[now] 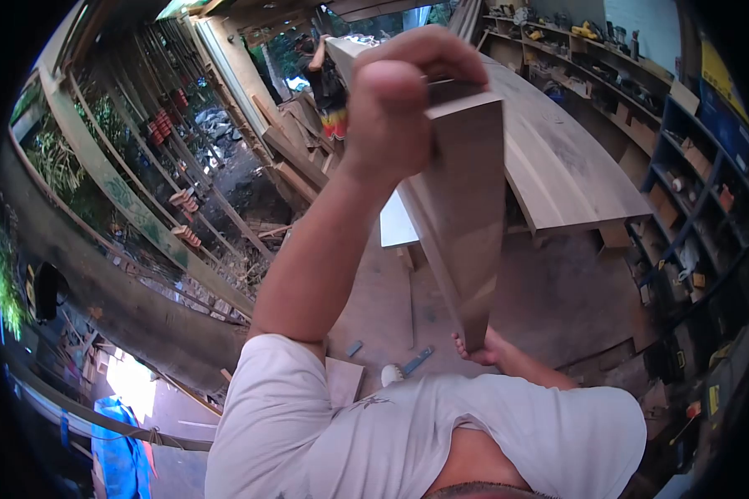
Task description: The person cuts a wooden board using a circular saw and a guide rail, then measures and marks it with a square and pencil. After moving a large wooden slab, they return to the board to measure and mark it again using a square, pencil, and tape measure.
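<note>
A long, thick wooden slab (466, 200) stands on edge in front of me, its near end close to the camera. My left hand (399, 108) is raised, with its fingers curled over the slab's top edge. Low down, my right hand (484, 348) cups the bottom corner, its fingers curled around the underside. At the far end, a co-worker (329, 83) has a raised hand at the same slab. Much of the slab's far length is hidden behind my left hand and forearm.
A wide wooden tabletop (570, 158) lies to the right of the slab. Shelves with tools (591, 62) and a blue cubby rack (682, 183) line the right wall. Clamps (162, 125) hang at the left. A blue level-like tool (418, 359) is on the floor.
</note>
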The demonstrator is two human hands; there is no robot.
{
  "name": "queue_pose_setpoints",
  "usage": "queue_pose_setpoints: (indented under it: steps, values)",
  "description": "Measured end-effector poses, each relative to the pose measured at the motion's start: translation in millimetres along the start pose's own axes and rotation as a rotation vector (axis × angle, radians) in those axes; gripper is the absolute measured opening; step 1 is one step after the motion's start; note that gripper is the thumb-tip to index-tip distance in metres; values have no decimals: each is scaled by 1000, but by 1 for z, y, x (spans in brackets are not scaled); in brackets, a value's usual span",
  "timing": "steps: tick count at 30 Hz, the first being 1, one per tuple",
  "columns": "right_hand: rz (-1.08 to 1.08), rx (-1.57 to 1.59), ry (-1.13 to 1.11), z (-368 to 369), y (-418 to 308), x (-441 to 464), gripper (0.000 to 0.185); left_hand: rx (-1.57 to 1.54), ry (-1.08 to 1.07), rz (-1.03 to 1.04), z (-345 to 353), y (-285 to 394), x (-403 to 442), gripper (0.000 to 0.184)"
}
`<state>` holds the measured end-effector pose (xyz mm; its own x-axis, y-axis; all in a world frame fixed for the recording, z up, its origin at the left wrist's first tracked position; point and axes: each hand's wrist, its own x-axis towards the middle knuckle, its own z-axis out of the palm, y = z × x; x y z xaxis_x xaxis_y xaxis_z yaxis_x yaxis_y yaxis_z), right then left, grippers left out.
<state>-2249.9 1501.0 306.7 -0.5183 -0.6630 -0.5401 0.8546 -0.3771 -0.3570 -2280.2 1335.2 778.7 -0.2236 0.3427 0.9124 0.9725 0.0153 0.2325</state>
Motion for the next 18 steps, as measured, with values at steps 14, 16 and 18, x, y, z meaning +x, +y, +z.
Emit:
queue_pose_setpoints:
  steps: [14, 16, 18]
  values:
    - [-487, -481, 298, 14, -7, -10, 47, -34, -179, 191, -7, -12, 55, 58]
    - [-1089, -789, 395, 62, -43, -56, 61, -4, 52, 281, 13, -2, 44, 55]
    - [-1488, -773, -116, 157, -66, -119, 112, 5, 84, 273, 15, -6, 46, 57]
